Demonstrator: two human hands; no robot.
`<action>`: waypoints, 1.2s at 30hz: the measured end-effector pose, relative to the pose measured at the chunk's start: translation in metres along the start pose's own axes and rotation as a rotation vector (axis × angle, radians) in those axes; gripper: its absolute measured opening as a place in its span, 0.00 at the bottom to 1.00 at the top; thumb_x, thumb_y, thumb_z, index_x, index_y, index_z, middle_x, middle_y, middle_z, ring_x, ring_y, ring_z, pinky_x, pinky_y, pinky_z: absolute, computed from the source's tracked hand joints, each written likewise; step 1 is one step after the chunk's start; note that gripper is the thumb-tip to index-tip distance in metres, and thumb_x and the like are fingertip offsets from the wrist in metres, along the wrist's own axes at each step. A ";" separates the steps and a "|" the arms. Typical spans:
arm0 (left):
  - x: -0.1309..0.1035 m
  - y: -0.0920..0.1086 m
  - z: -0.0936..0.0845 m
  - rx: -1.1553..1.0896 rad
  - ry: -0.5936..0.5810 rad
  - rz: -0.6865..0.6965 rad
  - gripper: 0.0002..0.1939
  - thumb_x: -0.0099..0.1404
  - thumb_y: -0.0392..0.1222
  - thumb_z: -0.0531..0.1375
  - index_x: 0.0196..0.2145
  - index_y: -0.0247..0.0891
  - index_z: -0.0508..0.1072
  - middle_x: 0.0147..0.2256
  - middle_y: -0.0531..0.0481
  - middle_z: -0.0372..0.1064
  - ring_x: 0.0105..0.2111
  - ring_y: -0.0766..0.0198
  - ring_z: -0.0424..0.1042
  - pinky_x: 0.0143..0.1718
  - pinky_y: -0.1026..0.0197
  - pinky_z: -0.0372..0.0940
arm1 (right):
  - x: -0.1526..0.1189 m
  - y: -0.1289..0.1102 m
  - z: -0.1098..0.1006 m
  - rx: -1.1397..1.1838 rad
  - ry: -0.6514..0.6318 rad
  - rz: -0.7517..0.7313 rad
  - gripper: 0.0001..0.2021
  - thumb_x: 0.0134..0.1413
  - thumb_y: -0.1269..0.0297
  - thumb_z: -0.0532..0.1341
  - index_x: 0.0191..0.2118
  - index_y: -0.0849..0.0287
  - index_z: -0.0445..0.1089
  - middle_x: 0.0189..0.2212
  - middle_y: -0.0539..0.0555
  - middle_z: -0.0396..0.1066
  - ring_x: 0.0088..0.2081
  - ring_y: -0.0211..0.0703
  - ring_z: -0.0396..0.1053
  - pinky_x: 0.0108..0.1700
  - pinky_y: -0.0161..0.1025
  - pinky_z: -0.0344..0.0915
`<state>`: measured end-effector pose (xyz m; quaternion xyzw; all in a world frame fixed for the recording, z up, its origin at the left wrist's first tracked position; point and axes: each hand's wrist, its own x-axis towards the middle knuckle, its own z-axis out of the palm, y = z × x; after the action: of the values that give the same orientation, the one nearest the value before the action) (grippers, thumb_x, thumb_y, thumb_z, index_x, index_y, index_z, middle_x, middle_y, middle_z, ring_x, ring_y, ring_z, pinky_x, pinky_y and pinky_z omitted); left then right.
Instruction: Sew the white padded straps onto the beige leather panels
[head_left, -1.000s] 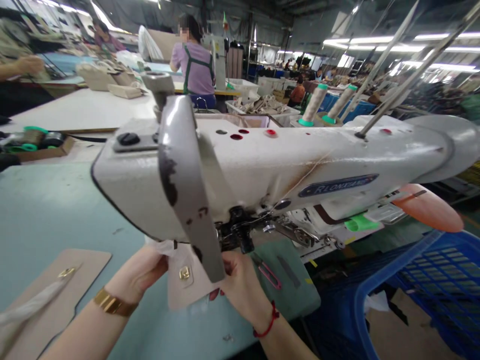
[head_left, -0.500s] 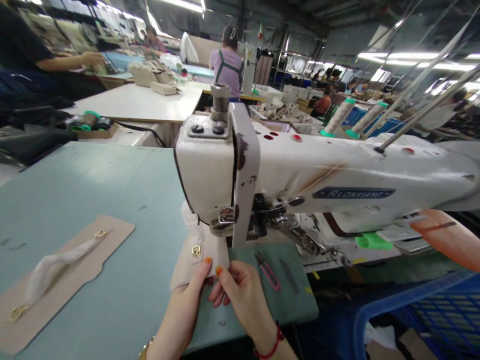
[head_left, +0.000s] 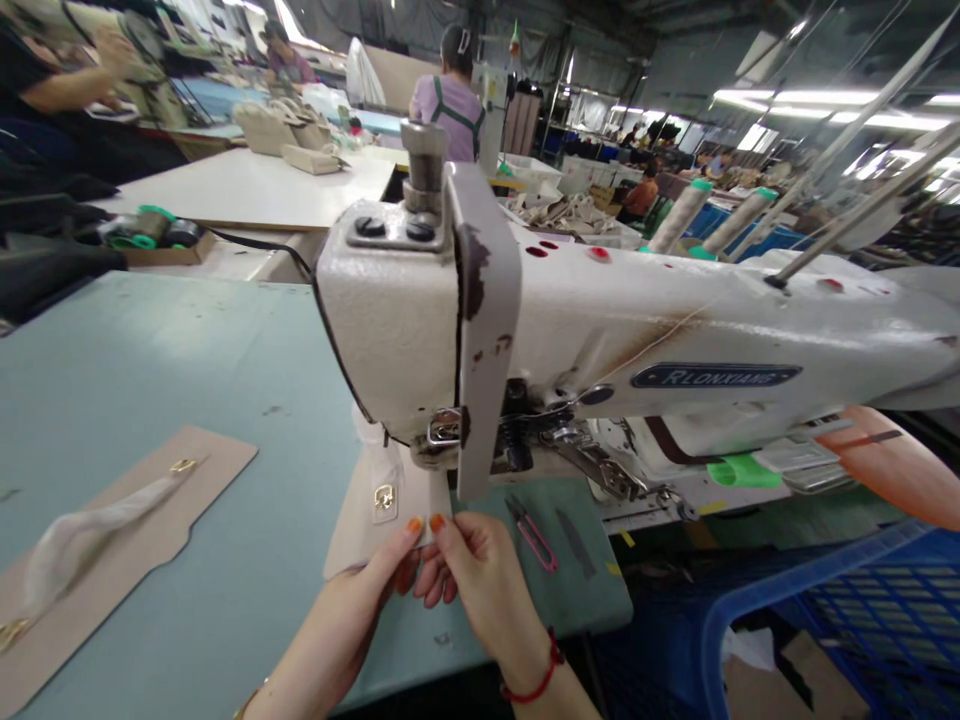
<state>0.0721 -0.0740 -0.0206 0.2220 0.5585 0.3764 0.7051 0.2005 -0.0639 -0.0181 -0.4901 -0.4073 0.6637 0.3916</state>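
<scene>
Both my hands pinch the near edge of a beige panel (head_left: 352,535), thumbs on top and close together. My left hand (head_left: 386,570) grips it from the left, and my right hand (head_left: 472,565) from the right, beside the corner. On the panel sits a small tab with a gold buckle (head_left: 384,498), and a pale wrapped strap runs from it under the head of the white sewing machine (head_left: 397,330). The panel's far part is hidden beneath that head. A second beige panel (head_left: 142,540), with a wrapped handle (head_left: 90,530) and gold fittings, lies flat to the left.
Pink-handled thread snips (head_left: 536,540) and a dark blade (head_left: 576,545) lie right of my hands on the green table (head_left: 247,340). A blue plastic basket (head_left: 720,610) stands at lower right. Thread cones (head_left: 679,218) rise behind the machine. Other people work farther back.
My hands have shifted slightly left with the panel, and my left thumb has come closer to my right thumb. The camera view has moved a little. At far left, a co-worker's hand has risen.
</scene>
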 end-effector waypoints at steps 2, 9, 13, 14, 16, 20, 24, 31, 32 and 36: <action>-0.001 0.001 0.002 -0.035 -0.086 -0.020 0.24 0.56 0.61 0.60 0.22 0.35 0.73 0.22 0.48 0.69 0.30 0.59 0.66 0.38 0.59 0.61 | -0.003 0.001 0.000 0.009 0.001 -0.021 0.25 0.57 0.44 0.56 0.27 0.66 0.66 0.16 0.54 0.68 0.16 0.32 0.63 0.18 0.25 0.53; -0.006 0.011 0.002 0.051 -0.136 0.020 0.19 0.60 0.55 0.59 0.28 0.34 0.75 0.24 0.49 0.65 0.31 0.59 0.63 0.36 0.59 0.59 | -0.010 -0.004 -0.002 -0.083 0.004 -0.026 0.22 0.59 0.48 0.55 0.29 0.66 0.66 0.18 0.54 0.68 0.19 0.32 0.63 0.20 0.26 0.56; -0.005 0.011 0.002 0.019 -0.235 0.040 0.19 0.63 0.52 0.56 0.25 0.35 0.73 0.22 0.50 0.63 0.28 0.62 0.61 0.35 0.59 0.58 | -0.010 -0.004 -0.004 -0.142 0.001 -0.038 0.20 0.61 0.51 0.54 0.29 0.66 0.66 0.19 0.53 0.68 0.19 0.32 0.64 0.21 0.26 0.57; -0.004 0.010 0.002 0.019 -0.246 0.050 0.19 0.64 0.52 0.55 0.24 0.35 0.71 0.23 0.49 0.64 0.28 0.62 0.61 0.35 0.59 0.58 | -0.010 -0.003 -0.004 -0.153 -0.005 -0.043 0.20 0.61 0.51 0.54 0.29 0.66 0.67 0.19 0.53 0.68 0.20 0.32 0.64 0.21 0.26 0.57; -0.002 0.007 0.000 0.034 -0.231 0.069 0.20 0.64 0.52 0.55 0.24 0.34 0.70 0.24 0.48 0.64 0.29 0.61 0.62 0.35 0.59 0.58 | -0.008 -0.003 -0.005 -0.174 -0.010 -0.055 0.20 0.62 0.52 0.53 0.29 0.65 0.67 0.19 0.53 0.68 0.20 0.32 0.64 0.22 0.26 0.57; 0.004 0.006 -0.003 0.049 -0.225 0.101 0.19 0.65 0.52 0.54 0.24 0.35 0.68 0.24 0.50 0.62 0.29 0.62 0.61 0.35 0.59 0.60 | -0.002 -0.004 -0.005 -0.198 0.006 -0.061 0.19 0.62 0.54 0.53 0.28 0.65 0.66 0.19 0.52 0.68 0.20 0.31 0.63 0.23 0.26 0.58; 0.009 0.016 0.000 0.019 -0.289 0.141 0.18 0.65 0.50 0.54 0.24 0.36 0.68 0.24 0.50 0.62 0.28 0.63 0.61 0.34 0.61 0.62 | 0.005 -0.009 -0.004 -0.202 0.035 -0.077 0.17 0.61 0.56 0.54 0.28 0.64 0.66 0.18 0.51 0.68 0.19 0.32 0.64 0.22 0.26 0.59; 0.019 0.026 -0.001 0.022 -0.302 0.164 0.17 0.66 0.49 0.55 0.24 0.37 0.69 0.24 0.50 0.64 0.30 0.63 0.63 0.35 0.63 0.64 | 0.012 -0.025 0.000 -0.212 0.053 -0.112 0.15 0.60 0.59 0.55 0.26 0.63 0.66 0.17 0.50 0.67 0.20 0.32 0.64 0.24 0.27 0.60; 0.020 0.027 -0.001 0.020 -0.299 0.170 0.16 0.66 0.49 0.55 0.25 0.37 0.69 0.24 0.51 0.64 0.29 0.63 0.63 0.35 0.63 0.64 | 0.013 -0.027 0.000 -0.214 0.057 -0.112 0.15 0.60 0.59 0.55 0.26 0.63 0.65 0.18 0.50 0.67 0.20 0.32 0.64 0.24 0.27 0.60; 0.022 0.033 0.002 0.037 -0.304 0.165 0.18 0.65 0.51 0.55 0.24 0.36 0.69 0.24 0.49 0.65 0.28 0.63 0.63 0.35 0.61 0.64 | 0.019 -0.028 0.001 -0.195 0.076 -0.099 0.14 0.60 0.60 0.55 0.28 0.64 0.66 0.18 0.50 0.67 0.21 0.32 0.64 0.24 0.27 0.59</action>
<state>0.0662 -0.0363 -0.0090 0.3345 0.4323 0.3848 0.7438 0.1989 -0.0370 0.0014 -0.5299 -0.4785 0.5818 0.3895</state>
